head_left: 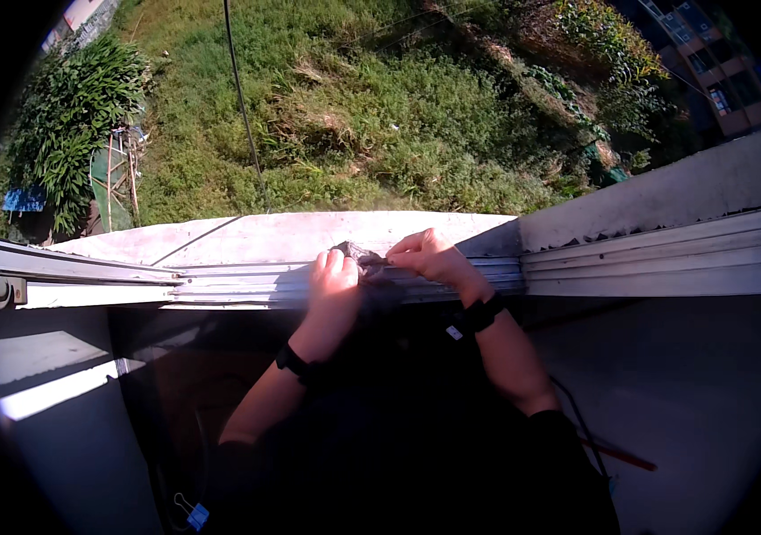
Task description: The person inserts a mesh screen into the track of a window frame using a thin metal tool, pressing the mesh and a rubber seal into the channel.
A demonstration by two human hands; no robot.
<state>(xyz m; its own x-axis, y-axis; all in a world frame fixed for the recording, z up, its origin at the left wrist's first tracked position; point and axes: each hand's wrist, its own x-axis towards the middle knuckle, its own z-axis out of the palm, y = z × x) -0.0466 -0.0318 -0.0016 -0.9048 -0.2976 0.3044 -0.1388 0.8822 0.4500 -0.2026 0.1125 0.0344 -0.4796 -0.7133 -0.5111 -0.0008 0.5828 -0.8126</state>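
A crumpled dark greyish cloth is held between my two hands, just over the metal window track. My left hand is closed on its left side, knuckles up and slightly blurred. From the right, my right hand pinches the cloth's other side between thumb and fingers. Both wrists wear black bands. Below the hands the track's lower edge falls into deep shadow.
Beyond the track lies a pale outer ledge, with a dark cable hanging past it. Overgrown grass spreads far below. A window frame runs along the left, a pale wall on the right. A blue binder clip is at lower left.
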